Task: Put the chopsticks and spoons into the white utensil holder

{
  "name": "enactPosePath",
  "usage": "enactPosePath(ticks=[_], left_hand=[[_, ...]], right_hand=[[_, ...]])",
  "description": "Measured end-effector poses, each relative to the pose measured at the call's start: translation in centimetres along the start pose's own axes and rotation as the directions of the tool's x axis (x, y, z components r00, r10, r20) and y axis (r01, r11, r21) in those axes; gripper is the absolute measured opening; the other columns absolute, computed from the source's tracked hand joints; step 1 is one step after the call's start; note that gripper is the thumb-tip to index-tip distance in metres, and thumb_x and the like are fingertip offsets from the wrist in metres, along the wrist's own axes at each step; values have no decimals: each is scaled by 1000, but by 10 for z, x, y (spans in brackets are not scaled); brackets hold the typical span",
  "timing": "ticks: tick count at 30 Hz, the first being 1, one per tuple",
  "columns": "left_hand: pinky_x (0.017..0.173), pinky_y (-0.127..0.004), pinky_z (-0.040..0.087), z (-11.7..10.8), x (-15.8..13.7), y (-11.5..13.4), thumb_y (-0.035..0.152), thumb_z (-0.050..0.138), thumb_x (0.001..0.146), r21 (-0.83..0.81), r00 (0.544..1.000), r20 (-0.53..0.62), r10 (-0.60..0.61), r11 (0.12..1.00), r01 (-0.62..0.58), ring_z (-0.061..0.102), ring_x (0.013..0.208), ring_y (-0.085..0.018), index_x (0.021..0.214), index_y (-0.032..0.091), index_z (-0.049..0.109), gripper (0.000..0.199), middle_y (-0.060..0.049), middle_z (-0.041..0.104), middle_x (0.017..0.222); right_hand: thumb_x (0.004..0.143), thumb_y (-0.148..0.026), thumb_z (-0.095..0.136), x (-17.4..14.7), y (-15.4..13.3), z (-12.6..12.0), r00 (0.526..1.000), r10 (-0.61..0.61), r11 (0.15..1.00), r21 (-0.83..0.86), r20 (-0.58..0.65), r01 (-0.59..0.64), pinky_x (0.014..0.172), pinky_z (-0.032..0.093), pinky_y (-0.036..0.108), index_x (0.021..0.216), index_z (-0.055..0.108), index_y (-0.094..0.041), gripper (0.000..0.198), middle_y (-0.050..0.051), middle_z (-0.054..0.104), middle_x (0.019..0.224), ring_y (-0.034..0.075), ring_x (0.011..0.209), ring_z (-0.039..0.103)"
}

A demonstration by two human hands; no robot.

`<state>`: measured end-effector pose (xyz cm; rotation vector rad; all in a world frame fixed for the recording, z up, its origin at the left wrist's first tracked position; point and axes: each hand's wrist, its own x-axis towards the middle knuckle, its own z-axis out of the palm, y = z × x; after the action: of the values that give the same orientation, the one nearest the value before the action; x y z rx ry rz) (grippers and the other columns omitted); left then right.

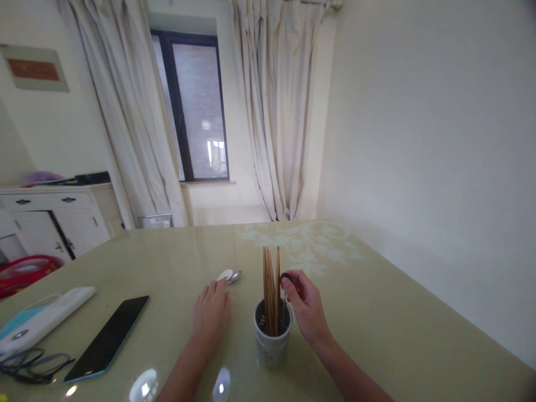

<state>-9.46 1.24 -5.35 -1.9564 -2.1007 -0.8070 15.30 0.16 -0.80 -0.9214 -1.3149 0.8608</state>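
Observation:
A grey-white cup [272, 345] stands upright on the table, with several brown wooden chopsticks [270, 293] rising from it. My right hand [307, 304] is at the cup's right rim, closed in a pinch on a spoon [287, 277]. The spoon's dark round end is up, and its thin handle points down into the cup. My left hand [211, 312] lies palm down on the table left of the cup, fingers stretched forward. At its fingertips are a white-looking spoon [225, 274] and a shiny metal spoon [235, 276]; their handles are mostly hidden.
On the left of the glossy table [377, 335] lie a dark-screened phone [111, 335], a long white device [50, 318] with a cable, and folded glasses [36, 363]. A red basket-like object [29, 273] shows past the left edge. The right side borders a wall [431, 167].

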Motion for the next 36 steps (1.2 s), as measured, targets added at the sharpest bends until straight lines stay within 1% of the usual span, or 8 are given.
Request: enactPosePath(ticks=[2,6,14,26,29,32,34,36], left_hand=[[98,-42,51,6,-3,-6,11,44,99,184,998,71,4,983,-17,67,114,-30,124,15,69,36,-15,74,122],[99,-41,51,5,-5,-4,13,41,104,275,983,182,-24,961,-27,65,120,-30,129,16,69,37,-14,72,127],[96,-41,52,-2,0,-4,17,39,107,307,968,225,-109,951,36,67,118,-30,127,15,69,36,-15,70,125],[102,-38,50,-7,3,-2,15,47,103,141,970,235,-56,990,23,67,116,-26,114,18,72,27,-11,75,120],[99,-40,53,-4,5,-3,19,46,103,26,989,142,-30,999,26,70,107,-27,107,18,74,28,-12,77,111],[95,-41,57,-9,6,4,25,45,105,-198,995,-99,9,980,-28,71,101,-26,107,20,73,29,-11,75,107],[94,-40,58,-17,4,13,30,47,107,-319,952,-303,51,935,-152,70,102,-24,109,21,71,26,-10,73,107],[94,-37,58,-28,-1,24,29,51,108,-328,867,-479,138,888,-323,69,103,-22,110,22,71,21,-9,72,106]], right_hand=[[93,-71,66,0,-1,0,1000,-10,1000,17,-5,10,57,46,28,99,73,-19,53,2,66,76,17,64,55],[96,-76,58,3,2,0,999,14,999,31,-38,-13,53,40,27,93,72,-19,59,-2,55,65,16,58,49],[95,-79,58,6,10,0,997,39,998,47,-64,-36,52,38,27,91,73,-20,61,-3,52,63,16,58,47],[99,-74,54,4,9,-1,994,5,999,38,-113,-1,60,44,30,95,74,-20,58,1,62,72,19,65,53],[103,-67,54,2,5,-2,983,-72,997,-30,-168,68,72,50,33,101,74,-20,51,5,69,86,22,79,61],[107,-56,53,-2,0,-3,955,-197,977,-124,-222,173,85,51,37,109,71,-21,39,8,70,103,24,95,63],[108,-49,53,-6,-4,-3,925,-301,946,-194,-233,260,88,51,38,113,69,-22,32,9,68,108,25,99,62],[109,-42,52,-10,-7,-3,890,-406,900,-260,-208,350,88,52,39,117,69,-23,27,9,66,111,25,99,62]])
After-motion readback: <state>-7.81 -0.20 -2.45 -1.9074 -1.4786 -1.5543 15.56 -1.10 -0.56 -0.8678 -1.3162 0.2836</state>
